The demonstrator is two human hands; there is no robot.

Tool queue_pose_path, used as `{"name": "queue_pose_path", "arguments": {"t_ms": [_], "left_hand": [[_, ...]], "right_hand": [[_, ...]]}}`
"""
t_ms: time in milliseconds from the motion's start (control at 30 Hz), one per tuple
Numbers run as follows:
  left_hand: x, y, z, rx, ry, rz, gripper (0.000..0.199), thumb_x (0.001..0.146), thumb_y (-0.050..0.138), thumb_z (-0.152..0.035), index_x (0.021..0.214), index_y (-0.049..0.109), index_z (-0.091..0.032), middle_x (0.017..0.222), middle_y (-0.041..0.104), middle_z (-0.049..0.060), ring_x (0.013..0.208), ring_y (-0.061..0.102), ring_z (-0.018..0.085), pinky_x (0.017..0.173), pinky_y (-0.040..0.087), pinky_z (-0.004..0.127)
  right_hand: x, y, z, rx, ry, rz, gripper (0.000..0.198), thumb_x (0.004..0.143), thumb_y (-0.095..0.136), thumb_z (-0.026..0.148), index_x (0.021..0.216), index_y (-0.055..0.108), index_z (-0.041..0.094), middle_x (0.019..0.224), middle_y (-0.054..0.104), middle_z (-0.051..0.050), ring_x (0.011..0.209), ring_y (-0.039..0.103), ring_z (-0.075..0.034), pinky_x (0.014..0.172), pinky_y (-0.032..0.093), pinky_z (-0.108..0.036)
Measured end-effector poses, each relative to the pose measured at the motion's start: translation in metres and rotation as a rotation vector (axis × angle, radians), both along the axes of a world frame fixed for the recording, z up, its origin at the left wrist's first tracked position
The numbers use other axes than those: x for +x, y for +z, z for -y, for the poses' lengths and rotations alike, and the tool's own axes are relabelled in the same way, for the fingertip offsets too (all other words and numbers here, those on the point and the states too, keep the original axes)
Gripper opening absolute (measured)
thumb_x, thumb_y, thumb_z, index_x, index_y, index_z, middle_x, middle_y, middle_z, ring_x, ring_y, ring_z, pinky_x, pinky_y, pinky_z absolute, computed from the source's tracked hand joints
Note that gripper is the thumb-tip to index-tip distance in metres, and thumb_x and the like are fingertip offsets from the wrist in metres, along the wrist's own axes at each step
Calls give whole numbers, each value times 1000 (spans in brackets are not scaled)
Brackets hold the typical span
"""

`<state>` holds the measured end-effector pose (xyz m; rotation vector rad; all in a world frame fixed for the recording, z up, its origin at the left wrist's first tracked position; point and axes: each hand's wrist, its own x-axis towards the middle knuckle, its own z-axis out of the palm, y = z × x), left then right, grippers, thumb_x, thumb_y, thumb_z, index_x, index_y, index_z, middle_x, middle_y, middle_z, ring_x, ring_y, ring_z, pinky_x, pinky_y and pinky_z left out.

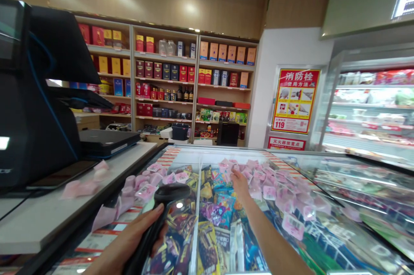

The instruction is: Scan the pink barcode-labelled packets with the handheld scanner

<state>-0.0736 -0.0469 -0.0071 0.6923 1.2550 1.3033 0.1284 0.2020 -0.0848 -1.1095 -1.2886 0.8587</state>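
Observation:
My left hand (155, 227) is wrapped round the handle of a black barcode scanner (173, 192), its head pointing away over the freezer's glass top (186, 154). Stretched out further, my right hand (238, 180) has its fingers closed on a small pink packet (233, 166) at the near-left edge of a spread of similar pink packets (274, 178), some with white barcode labels. To the left of the scanner lies another group of pink packets (142, 182). Beneath the glass are colourful wrapped ice creams (213, 212), split by a white divider (198, 206).
At left stands a black checkout terminal (35, 94) on a white counter (32, 227), with a few pink pieces (84, 184) near the edge. Shelves of boxed goods (164, 72) line the back wall. A red fire-hydrant notice (294, 101) and a lit refrigerated display (371, 107) are at right.

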Motion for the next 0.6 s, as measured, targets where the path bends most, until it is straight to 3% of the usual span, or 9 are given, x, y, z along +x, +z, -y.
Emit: {"name": "queue_pose_path", "arguments": {"t_ms": [100,200,600], "left_hand": [[9,0,-8,41,-86,17,31,65,53,-46,60,51,-15,50,54,-1,37,43,5,36,34,16],[21,2,-18,32,-144,48,32,64,53,-48,65,50,-16,48,51,-3,36,43,5,36,32,16],[54,11,-27,48,-168,81,35,64,52,-48,76,52,-15,46,49,-5,35,41,5,35,28,16]], "right_hand": [[8,-1,6,-257,199,-426,35,56,54,32,88,57,19,57,54,2,52,49,-12,49,35,-24],[13,-3,13,-346,312,-610,35,52,58,31,84,56,18,54,53,2,49,48,-10,46,33,-22],[16,-1,22,-331,392,-656,25,55,60,29,77,57,19,54,54,1,48,47,-12,44,32,-23]]}}
